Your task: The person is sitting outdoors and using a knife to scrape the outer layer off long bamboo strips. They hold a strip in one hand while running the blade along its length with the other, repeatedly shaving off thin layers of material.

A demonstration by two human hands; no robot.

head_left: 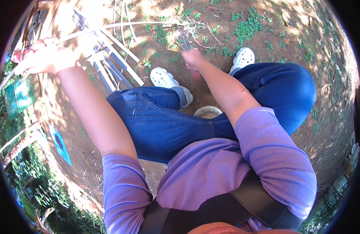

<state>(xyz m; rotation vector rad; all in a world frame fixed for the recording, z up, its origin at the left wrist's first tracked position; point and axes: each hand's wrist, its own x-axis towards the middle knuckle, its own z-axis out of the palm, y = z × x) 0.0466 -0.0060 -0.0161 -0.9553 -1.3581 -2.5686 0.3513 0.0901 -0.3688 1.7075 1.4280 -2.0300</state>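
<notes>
My left hand (47,59), stretched out to the far left in bright light, is closed around a long pale strip (121,25) that looks like split bamboo or cane. Something pinkish-red shows beside its fingers, too washed out to name. The strip arches across to the right and ends in front of my right hand (192,58). That hand grips a knife (183,39) by its reddish handle, the dark narrow blade pointing away from me. The blade's tip is at the strip's far right end; whether they touch is unclear. Thin curled shavings (199,31) lie around that end.
Several light and dark slats (115,62) lie on the ground left of my feet in white clogs (164,78). A round pale object (208,112) sits between my legs. A blue flat piece (60,145) and a green sheet (20,97) lie left. Low weeds (250,27) grow ahead.
</notes>
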